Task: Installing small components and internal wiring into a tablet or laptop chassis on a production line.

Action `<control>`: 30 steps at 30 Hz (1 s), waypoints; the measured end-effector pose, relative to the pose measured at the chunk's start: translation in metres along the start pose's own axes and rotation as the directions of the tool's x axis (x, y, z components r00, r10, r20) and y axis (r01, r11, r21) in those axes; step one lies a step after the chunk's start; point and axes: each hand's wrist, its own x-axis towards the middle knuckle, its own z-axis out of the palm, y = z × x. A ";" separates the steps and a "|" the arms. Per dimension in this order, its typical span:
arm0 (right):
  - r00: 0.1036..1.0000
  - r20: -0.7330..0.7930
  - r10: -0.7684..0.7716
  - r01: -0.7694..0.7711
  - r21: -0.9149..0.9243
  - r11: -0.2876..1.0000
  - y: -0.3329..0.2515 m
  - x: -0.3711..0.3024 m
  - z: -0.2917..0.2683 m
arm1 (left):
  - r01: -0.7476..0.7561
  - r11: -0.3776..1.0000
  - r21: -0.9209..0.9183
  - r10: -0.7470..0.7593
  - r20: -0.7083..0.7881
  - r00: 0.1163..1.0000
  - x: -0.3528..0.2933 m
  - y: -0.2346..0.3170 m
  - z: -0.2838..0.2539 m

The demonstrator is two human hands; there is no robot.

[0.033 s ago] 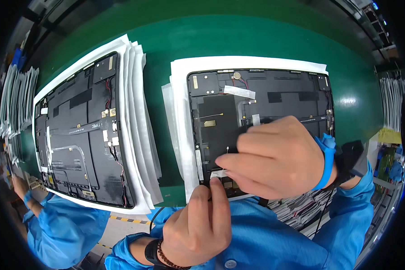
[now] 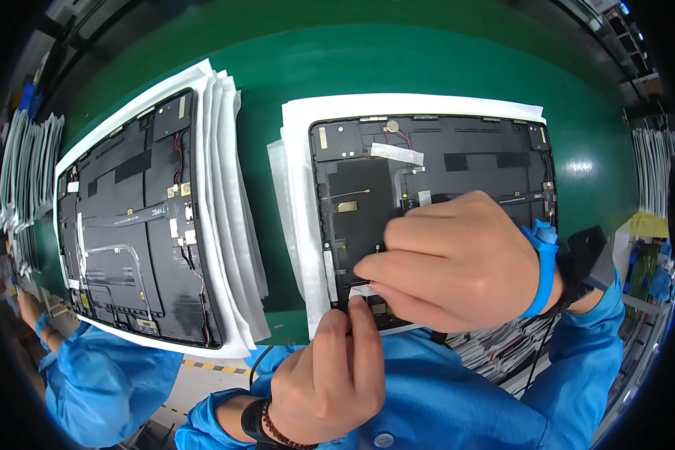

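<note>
1. The left hand [image 2: 330, 375] reaches in from below, a fingertip on a small white strip [image 2: 361, 289]; whether finger and thumb pinch anything, I cannot tell.
2. The right hand [image 2: 457, 262] is curled over from the other side, finger and thumb tips close together by the strip's upper edge. Its knuckles hide any pinch. Coming in from opposite sides likely lets both hands work on one small spot.
3. The strip lies near the lower left corner of a black panel [image 2: 360, 180], which rests flat, inner face up, probably to leave its parts within reach.
4. White sheets [image 2: 296, 124] lie under the panel, perhaps guarding it against the green table [image 2: 427, 64].
5. A similar panel [image 2: 120, 202] sits to the left, on its own stack of sheets.
</note>
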 end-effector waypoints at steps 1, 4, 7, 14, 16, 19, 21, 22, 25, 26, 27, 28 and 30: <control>0.997 0.037 0.066 -0.068 0.065 0.996 0.000 0.005 0.000 | -0.003 1.000 -0.001 0.003 0.001 1.000 0.001 0.000 0.000; 0.974 0.169 0.148 -0.163 0.077 0.984 -0.007 0.010 0.002 | -0.024 1.000 0.000 0.024 -0.001 1.000 0.001 0.000 -0.002; 0.956 0.235 0.175 -0.196 0.069 0.978 -0.007 0.013 0.003 | -0.058 0.997 -0.045 0.055 -0.060 0.997 0.000 -0.004 -0.001; 0.951 0.224 0.213 -0.238 0.088 0.967 -0.005 0.011 0.003 | -0.085 0.996 0.017 0.086 -0.021 0.996 0.001 -0.001 0.001; 0.950 0.231 0.212 -0.239 0.096 0.966 -0.004 0.012 0.003 | -0.083 0.996 0.024 0.084 -0.039 0.996 0.002 -0.002 0.000; 0.945 0.246 0.216 -0.248 0.108 0.963 -0.003 0.013 0.003 | -0.098 0.995 -0.015 0.097 -0.033 0.995 0.004 -0.005 -0.004; 0.942 0.247 0.227 -0.260 0.112 0.959 -0.003 0.013 0.003 | -0.127 0.992 -0.006 0.127 -0.056 0.990 0.003 -0.005 -0.002; 0.942 0.246 0.227 -0.261 0.113 0.959 -0.003 0.012 0.002 | -0.128 0.992 -0.006 0.128 -0.055 0.990 0.003 -0.004 -0.002; 0.940 0.256 0.226 -0.262 0.119 0.958 -0.003 0.013 0.003 | -0.128 0.991 0.047 0.128 0.009 0.992 0.004 -0.002 -0.006; 0.937 0.262 0.230 -0.268 0.120 0.956 -0.002 0.013 0.003 | -0.125 0.991 0.042 0.124 0.026 0.992 0.006 -0.002 -0.008; 0.935 0.268 0.234 -0.273 0.121 0.954 -0.002 0.013 0.004 | -0.121 0.992 0.038 0.120 0.043 0.992 0.007 -0.002 -0.010; 0.935 0.267 0.234 -0.273 0.122 0.954 -0.002 0.013 0.004 | -0.122 0.992 0.038 0.120 0.044 0.992 0.006 -0.002 -0.008; 0.939 0.253 0.233 -0.271 0.129 0.954 -0.002 0.013 0.005 | -0.126 0.991 0.051 0.126 0.005 0.992 0.002 0.000 -0.003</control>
